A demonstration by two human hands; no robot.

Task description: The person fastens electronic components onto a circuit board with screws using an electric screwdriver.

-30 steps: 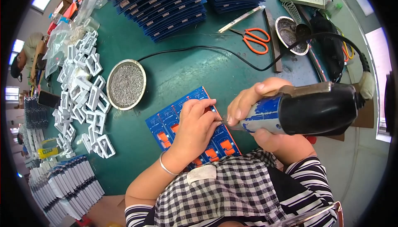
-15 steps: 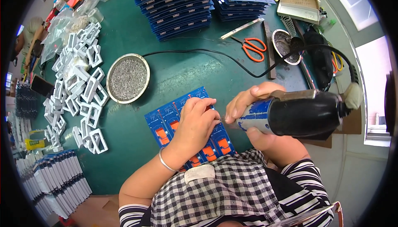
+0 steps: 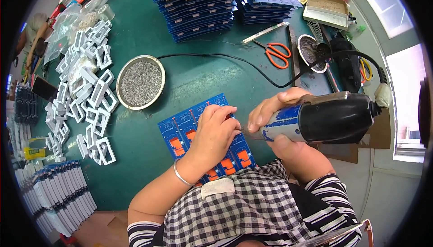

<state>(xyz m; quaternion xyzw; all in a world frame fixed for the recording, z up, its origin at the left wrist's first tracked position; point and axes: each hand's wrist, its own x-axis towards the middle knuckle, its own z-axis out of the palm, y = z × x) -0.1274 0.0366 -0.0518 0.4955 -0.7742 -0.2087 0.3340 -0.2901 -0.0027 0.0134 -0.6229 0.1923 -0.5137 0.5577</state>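
Observation:
A blue circuit board panel point(image 3: 185, 127) with orange patches in its cut-outs lies at an angle in front of my apron. Across its middle rests my left hand point(image 3: 209, 134), with thumb and fingertips drawn together near its right edge. Whatever they pinch is too small or hidden to make out. My right hand point(image 3: 268, 109) is wrapped round an electric screwdriver point(image 3: 333, 118), silver and blue in front, black behind. The tool lies nearly level, its tip pointing left and almost meeting my left fingertips. My fingers hide the spot where the tip ends.
A round metal bowl of small screws point(image 3: 140, 82) stands left of the panel, beside a heap of white plastic frames point(image 3: 97, 96). Blue board stacks point(image 3: 198, 10) rise at the back. Orange-handled scissors point(image 3: 277, 55) and the black cord point(image 3: 225, 57) lie beyond my hands.
The rear end of the screwdriver has swung slightly away from me, and my right hand has shifted a little with it. My left hand and the panel stay nearly in place.

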